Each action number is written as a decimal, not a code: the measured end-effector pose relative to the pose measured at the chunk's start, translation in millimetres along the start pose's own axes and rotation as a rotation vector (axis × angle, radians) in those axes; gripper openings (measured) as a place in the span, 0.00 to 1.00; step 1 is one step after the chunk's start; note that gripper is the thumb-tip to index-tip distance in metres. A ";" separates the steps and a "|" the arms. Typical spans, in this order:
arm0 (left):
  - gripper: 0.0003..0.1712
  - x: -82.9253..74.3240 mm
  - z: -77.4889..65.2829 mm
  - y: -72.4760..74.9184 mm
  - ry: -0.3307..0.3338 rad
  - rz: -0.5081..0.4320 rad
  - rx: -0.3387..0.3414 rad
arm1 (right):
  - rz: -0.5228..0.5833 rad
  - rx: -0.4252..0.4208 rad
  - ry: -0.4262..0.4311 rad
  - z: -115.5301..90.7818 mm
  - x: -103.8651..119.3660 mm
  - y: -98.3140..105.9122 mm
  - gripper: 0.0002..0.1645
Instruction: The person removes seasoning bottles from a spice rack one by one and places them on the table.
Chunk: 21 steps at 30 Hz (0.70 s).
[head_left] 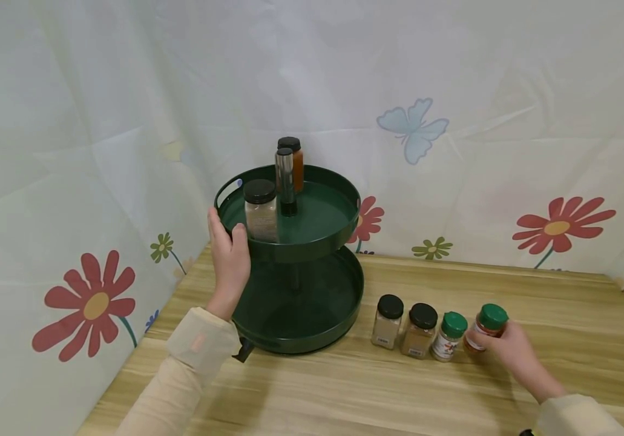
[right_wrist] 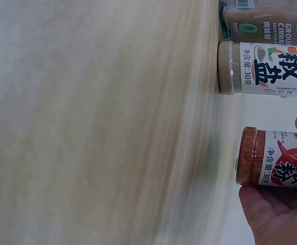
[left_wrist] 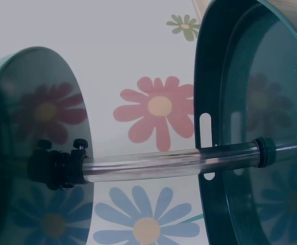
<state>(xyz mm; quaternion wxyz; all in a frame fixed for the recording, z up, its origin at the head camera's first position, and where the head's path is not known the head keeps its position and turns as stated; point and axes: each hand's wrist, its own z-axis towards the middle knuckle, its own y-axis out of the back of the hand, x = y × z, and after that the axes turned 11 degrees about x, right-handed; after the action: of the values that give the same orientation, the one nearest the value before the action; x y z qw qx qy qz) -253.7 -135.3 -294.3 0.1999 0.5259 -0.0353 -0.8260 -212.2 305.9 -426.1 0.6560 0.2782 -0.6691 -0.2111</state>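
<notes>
My left hand [head_left: 230, 257] rests against the near-left rim of a dark green two-tier round rack [head_left: 312, 249], fingers fairly straight along the outside and thumb at the edge. On its upper tier stand a large black-capped jar [head_left: 261, 218], a slim bottle [head_left: 285, 175] with a shiny body, and an orange jar [head_left: 298, 169] with a black cap. At the right, my right hand [head_left: 515, 351] grips a chili powder jar [right_wrist: 283, 158] with a green lid. Beside it stands a salt-and-pepper jar [right_wrist: 271, 69], also green-lidded. The left wrist view shows the rack's metal post [left_wrist: 143, 166] between the tiers.
Left of the green-lidded jars stand a ground cinnamon jar [head_left: 419, 333] and a pale spice jar [head_left: 387, 324], both black-capped. They are on the wooden table [head_left: 322, 393]. A flowered white curtain [head_left: 480, 151] hangs behind and to the left.
</notes>
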 end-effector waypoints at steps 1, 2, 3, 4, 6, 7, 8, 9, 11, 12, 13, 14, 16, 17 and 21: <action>0.36 0.1 0.0 0.1 0.001 0.001 0.000 | 0.002 0.006 -0.005 0.0 -0.3 0.0 0.29; 0.36 0.1 0.0 0.1 0.001 0.001 0.000 | 0.003 0.012 -0.010 -0.1 -0.6 -0.1 0.29; 0.36 0.0 0.0 0.1 0.002 0.001 0.000 | 0.005 0.017 -0.015 -0.2 -0.8 -0.3 0.29; 0.36 -0.1 0.0 0.1 0.002 0.001 -0.001 | 0.004 0.020 -0.019 -0.5 -0.8 -0.6 0.29; 0.36 -0.3 -0.2 0.2 0.002 0.000 -0.002 | 0.005 0.027 -0.028 -0.9 -0.4 -0.9 0.29; 0.36 -0.5 -0.3 0.3 0.001 0.000 -0.002 | 0.001 0.029 -0.030 -1.3 -0.2 -1.2 0.29; 0.36 -0.8 -0.4 0.3 0.000 0.000 -0.002 | -0.002 0.029 -0.031 -1.5 -0.1 -1.5 0.29; 0.36 -0.7 -0.4 0.4 -0.002 0.000 -0.001 | 0.000 0.032 -0.029 -1.7 -0.3 -1.8 0.29; 0.36 -1.3 -0.6 0.5 -0.004 -0.001 0.000 | 0.000 0.032 -0.022 -1.9 -1.3 -2.4 0.29; 0.36 -1.6 -0.6 0.6 -0.005 -0.002 0.000 | -0.001 0.033 -0.019 -2.1 -1.8 -2.6 0.28; 0.36 -1.8 -0.7 0.6 -0.005 -0.003 0.000 | -0.006 0.032 -0.017 -2.4 -2.6 -3.1 0.28; 0.36 -1.9 -0.8 0.7 -0.003 -0.002 0.001 | -0.007 0.031 -0.015 -2.5 -3.1 -3.3 0.28; 0.36 -2.2 -1.0 0.8 0.000 -0.002 0.003 | -0.015 0.031 -0.012 -2.6 -3.7 -3.3 0.28; 0.36 -2.3 -1.0 0.9 0.000 -0.002 0.004 | -0.019 0.031 -0.013 -2.7 -3.8 -3.4 0.28; 0.36 -1.3 -1.1 1.0 -0.002 0.000 0.006 | -0.015 0.048 -0.022 -3.4 -3.9 -3.0 0.29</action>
<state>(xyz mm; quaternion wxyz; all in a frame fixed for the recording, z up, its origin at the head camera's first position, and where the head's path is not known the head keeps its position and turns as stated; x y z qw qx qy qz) -252.0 -135.6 -293.4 0.1985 0.5258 -0.0379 -0.8262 -208.6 306.4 -430.9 0.6401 0.2965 -0.6790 -0.2032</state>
